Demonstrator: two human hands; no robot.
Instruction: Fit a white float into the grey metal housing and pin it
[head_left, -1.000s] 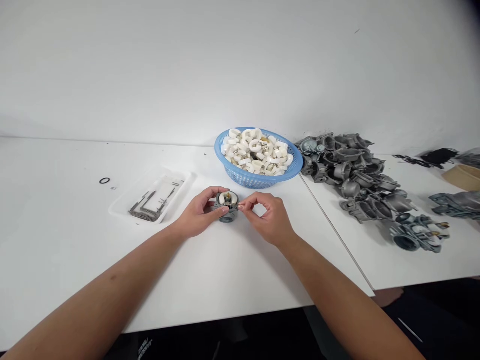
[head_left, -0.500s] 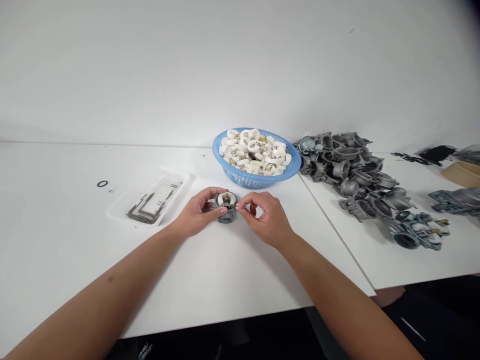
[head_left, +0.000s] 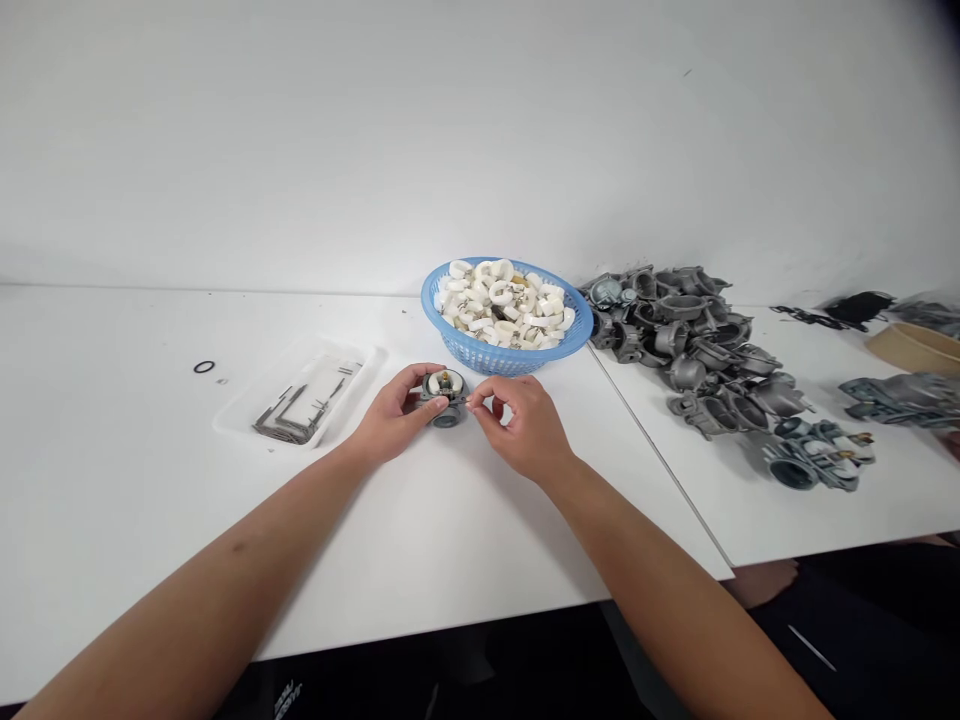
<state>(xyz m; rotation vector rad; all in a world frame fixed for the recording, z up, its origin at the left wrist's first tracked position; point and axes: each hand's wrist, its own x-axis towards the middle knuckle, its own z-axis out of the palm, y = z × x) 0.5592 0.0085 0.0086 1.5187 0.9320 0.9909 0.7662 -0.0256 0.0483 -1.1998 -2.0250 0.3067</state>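
we see soft, even brightness across the white tabletop [head_left: 390, 560] and wall [head_left: 337, 140], faint diffuse shadows, darkened upper-right corner, small details smeared

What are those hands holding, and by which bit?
The left hand holds the metal part by its left side. The right hand pinches at its right edge; on what, I can't tell.

The person's 2 hands, the left hand [head_left: 397, 415] and the right hand [head_left: 521, 425], are bare, with slim fingers. The left forearm [head_left: 202, 590] and right forearm [head_left: 645, 550] are bare too, tapering towards the wrists; the left bears 1 small spot [head_left: 239, 547]. Low between them shows black clothing [head_left: 375, 672] with white block lettering [head_left: 287, 699], too small to read.
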